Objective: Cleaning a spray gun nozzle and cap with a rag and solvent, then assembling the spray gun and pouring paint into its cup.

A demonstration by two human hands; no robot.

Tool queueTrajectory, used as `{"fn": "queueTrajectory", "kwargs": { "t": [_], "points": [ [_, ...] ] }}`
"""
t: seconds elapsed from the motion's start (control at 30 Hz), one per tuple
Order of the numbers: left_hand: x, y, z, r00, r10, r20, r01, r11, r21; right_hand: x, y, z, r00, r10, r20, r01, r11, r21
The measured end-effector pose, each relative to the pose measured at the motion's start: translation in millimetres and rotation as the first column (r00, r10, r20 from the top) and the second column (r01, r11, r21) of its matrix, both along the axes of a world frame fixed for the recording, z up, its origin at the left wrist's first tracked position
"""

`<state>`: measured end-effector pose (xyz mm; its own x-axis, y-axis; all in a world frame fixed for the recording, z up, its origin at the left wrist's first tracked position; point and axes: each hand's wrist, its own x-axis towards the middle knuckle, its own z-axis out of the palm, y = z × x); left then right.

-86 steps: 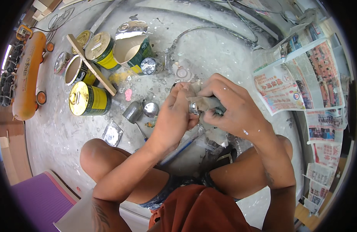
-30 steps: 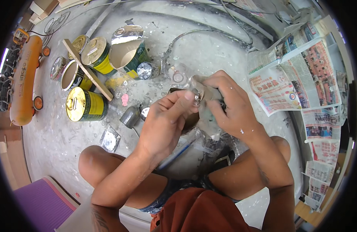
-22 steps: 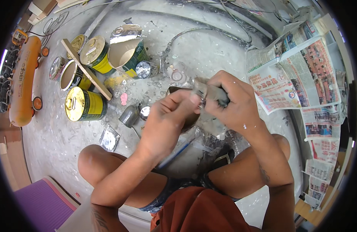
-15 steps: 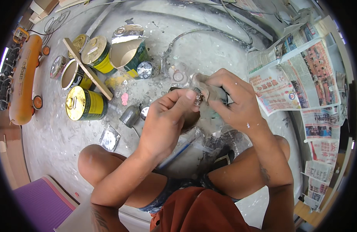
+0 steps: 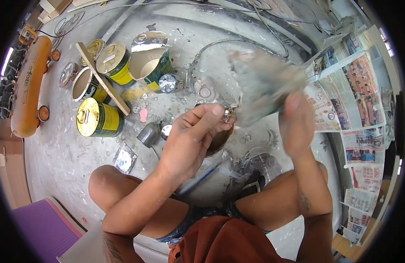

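Observation:
My left hand pinches a small shiny metal fitting between thumb and fingertips. Its exact kind is too small to make out. Below those fingers, partly hidden, is a round brown bowl-like thing. To the right, my right hand is smeared by motion, closed at the edge of a grey-green rag. The rag is spread in the air above the floor, blurred too. Left of my left wrist, a grey metal cup lies tilted on the floor. A blue stick-like tool lies between my knees.
Several yellow-and-green cans stand at the left, a wooden stick across them. An orange compressor tank is farther left. Newspaper sheets cover the right side. A hose curves over the floor behind.
The rag, bunched against the fitting between both hands, has come away and swung out up and to the right with my right hand. My left hand stays nearly in place with the fitting.

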<state>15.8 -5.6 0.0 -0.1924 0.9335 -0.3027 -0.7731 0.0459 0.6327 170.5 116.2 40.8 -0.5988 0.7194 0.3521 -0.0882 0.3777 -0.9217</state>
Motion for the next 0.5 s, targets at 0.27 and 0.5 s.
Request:
{"fn": "queueTrajectory", "kwargs": {
  "t": [0.27, 0.5],
  "points": [
    [5, 1, -4, 0.994, -0.042, 0.099, 0.044, 0.999, -0.024, -10, -10, -30, 0.947, 0.075, 0.312, -0.187, 0.919, 0.346],
    [6, 2, -9, 0.999, -0.044, -0.026, 0.042, 0.997, -0.057, -9, -3, -26, 0.941, 0.002, 0.337, -0.128, 0.928, 0.350]
  ]
}}
